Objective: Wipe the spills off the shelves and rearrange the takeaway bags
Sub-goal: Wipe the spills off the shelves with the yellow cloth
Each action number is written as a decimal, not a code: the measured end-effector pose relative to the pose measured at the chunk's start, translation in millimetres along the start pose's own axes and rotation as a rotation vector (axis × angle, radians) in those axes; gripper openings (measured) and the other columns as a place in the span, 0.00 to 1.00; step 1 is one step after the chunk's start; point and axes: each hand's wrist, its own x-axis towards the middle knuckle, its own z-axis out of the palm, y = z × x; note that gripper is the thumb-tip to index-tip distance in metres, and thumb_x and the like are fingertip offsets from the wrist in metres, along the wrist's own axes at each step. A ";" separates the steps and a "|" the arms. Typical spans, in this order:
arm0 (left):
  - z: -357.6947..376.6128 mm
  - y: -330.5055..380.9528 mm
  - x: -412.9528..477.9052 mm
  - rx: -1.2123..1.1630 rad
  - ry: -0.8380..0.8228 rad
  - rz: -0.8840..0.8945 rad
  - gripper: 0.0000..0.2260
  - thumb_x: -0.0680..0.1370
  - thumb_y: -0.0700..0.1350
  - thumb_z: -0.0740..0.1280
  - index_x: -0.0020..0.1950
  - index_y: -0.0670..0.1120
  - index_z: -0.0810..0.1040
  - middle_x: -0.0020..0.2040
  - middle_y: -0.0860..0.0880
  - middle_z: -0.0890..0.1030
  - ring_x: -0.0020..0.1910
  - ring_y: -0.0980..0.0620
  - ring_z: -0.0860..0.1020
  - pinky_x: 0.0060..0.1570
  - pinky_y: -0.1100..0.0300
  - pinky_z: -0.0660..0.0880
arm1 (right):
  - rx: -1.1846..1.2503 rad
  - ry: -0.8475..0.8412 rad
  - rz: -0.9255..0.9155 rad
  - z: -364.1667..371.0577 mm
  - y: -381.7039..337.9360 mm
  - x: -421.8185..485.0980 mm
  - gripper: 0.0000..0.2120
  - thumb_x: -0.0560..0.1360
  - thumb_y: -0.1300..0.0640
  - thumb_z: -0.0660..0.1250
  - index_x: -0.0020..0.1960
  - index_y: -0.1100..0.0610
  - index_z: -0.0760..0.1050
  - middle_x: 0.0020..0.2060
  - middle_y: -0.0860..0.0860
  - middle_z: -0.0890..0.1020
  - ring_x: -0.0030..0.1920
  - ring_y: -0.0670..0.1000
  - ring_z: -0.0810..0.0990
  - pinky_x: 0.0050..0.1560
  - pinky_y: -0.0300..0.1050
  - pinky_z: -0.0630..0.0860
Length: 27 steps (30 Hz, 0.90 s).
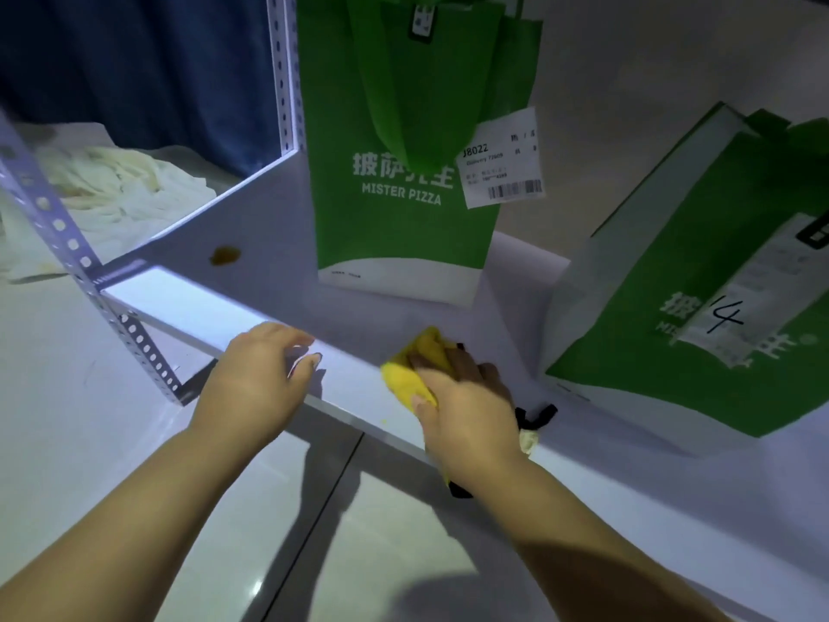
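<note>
Glossy pale floor tiles (269, 509) with dark grout lines, catching a soft glare. Dark blue curtain (134, 60) at upper left, crumpled white cloth (103, 186) heaped below it. Pale wall (673, 47) at upper right, dimly lit.

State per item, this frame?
Brown spill: unwiped, on white metal shelf.
Yellow cloth: bunched, gripped by right hand.
Left hand: rests on shelf's front edge.
Green Mister Pizza bag with receipt: upright.
Green bag marked 14: tilted.

white cloth (103, 186) (crumpled) left | blue curtain (157, 60) behind | tiled floor (269, 531)
</note>
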 end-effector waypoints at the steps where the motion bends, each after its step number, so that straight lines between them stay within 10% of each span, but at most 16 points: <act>1: 1.2 -4.1 -4.8 0.023 -0.007 0.015 0.08 0.75 0.44 0.67 0.52 0.44 0.81 0.51 0.46 0.80 0.50 0.45 0.76 0.51 0.54 0.72 | 0.029 -0.008 -0.075 0.6 -7.5 -2.2 0.22 0.77 0.48 0.58 0.70 0.39 0.60 0.69 0.52 0.63 0.58 0.60 0.67 0.57 0.52 0.67; 6: 2.8 -12.6 -18.2 0.137 -0.081 0.030 0.05 0.75 0.39 0.66 0.42 0.43 0.81 0.47 0.44 0.82 0.48 0.42 0.78 0.44 0.52 0.76 | 0.053 -0.077 -0.446 -4.7 -20.1 -20.5 0.22 0.68 0.52 0.71 0.60 0.40 0.74 0.61 0.50 0.76 0.44 0.59 0.75 0.42 0.49 0.71; 13: -6.2 -5.1 -17.6 0.214 -0.228 0.002 0.10 0.78 0.41 0.59 0.46 0.46 0.79 0.55 0.45 0.80 0.56 0.44 0.76 0.53 0.53 0.73 | 0.084 -0.112 -0.191 -6.1 34.3 -15.3 0.20 0.77 0.48 0.58 0.67 0.36 0.63 0.70 0.47 0.63 0.59 0.58 0.65 0.58 0.50 0.67; 27: -14.7 -8.1 -8.8 0.256 -0.312 0.021 0.12 0.80 0.47 0.56 0.54 0.50 0.78 0.58 0.51 0.77 0.55 0.50 0.76 0.50 0.60 0.72 | 0.052 -0.216 -0.323 -14.1 32.9 -18.1 0.20 0.78 0.42 0.54 0.69 0.32 0.59 0.73 0.42 0.59 0.64 0.56 0.65 0.62 0.46 0.64</act>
